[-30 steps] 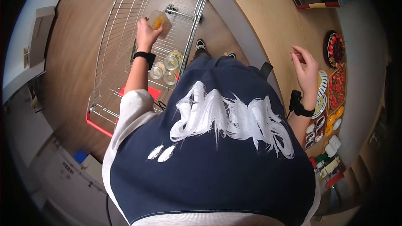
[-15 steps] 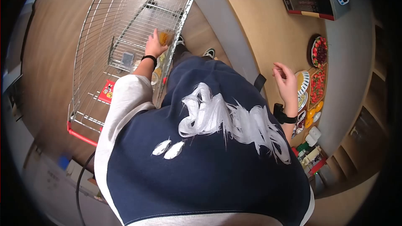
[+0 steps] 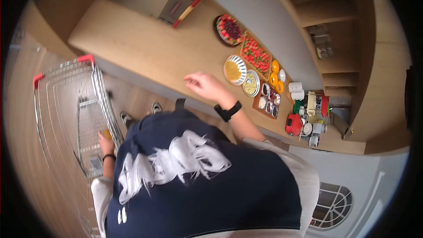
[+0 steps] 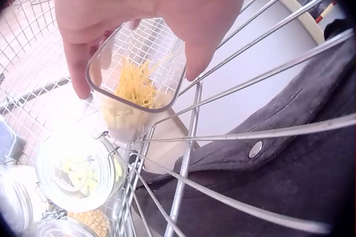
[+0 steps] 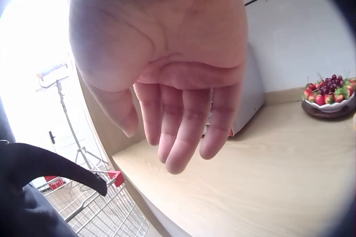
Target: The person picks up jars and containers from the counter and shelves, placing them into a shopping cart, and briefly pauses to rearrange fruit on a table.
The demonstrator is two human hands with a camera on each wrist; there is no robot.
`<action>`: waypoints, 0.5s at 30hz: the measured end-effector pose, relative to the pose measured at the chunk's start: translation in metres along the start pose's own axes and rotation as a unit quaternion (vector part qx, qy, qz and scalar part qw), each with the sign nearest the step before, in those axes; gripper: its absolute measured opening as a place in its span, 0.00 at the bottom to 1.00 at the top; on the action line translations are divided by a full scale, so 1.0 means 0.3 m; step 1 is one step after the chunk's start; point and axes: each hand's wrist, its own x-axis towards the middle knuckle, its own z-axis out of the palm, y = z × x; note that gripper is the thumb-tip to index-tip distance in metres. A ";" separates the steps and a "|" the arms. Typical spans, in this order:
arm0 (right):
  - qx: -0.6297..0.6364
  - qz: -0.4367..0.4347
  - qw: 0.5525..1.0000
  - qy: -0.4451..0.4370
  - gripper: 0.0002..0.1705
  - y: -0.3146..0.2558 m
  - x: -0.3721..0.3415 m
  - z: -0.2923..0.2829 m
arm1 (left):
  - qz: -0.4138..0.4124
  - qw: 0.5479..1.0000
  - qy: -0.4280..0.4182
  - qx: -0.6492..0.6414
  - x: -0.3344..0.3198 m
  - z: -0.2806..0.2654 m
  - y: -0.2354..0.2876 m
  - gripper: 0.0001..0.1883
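Observation:
In the cart, my left hand (image 3: 105, 143) holds a clear container (image 4: 125, 116) by its sides, thumb on one side and fingers on the other. Thin yellow strips (image 4: 136, 86) lie inside it, above a paler layer. Glass clip-top jars (image 4: 80, 176) stand just beside it in the wire shopping cart (image 4: 39, 90); one of them holds pale green pieces. My right hand (image 3: 206, 89) hovers over the wooden counter (image 5: 267, 165) with nothing in it, its fingers (image 5: 186, 131) loosely bent.
Along the counter's back stand a fruit bowl (image 3: 230, 30), a tray of strawberries (image 3: 255, 55), a striped plate (image 3: 240, 64), a box of small cups (image 3: 269, 101) and a red appliance (image 3: 293, 124). A metal-sided appliance (image 3: 176, 4) occupies the far end. Cart wires run beside my leg.
My head view has swung right toward the counter, so the cart now sits at the lower left. My left hand has brought the container back closer to my body, near the jars.

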 end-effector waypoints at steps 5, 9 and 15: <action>-0.011 -0.013 1.000 0.023 0.19 0.032 0.052 -0.168 | 0.009 0.994 -0.001 -0.108 0.021 -0.021 -0.014 0.52; -0.088 -0.097 0.961 0.243 0.29 0.019 0.114 -0.515 | -0.052 0.994 0.026 -0.097 -0.067 -0.264 0.185 0.57; -0.149 -0.223 0.813 0.517 0.29 -0.151 0.313 -1.036 | 0.083 0.929 0.349 -0.085 -0.028 -0.589 0.220 0.44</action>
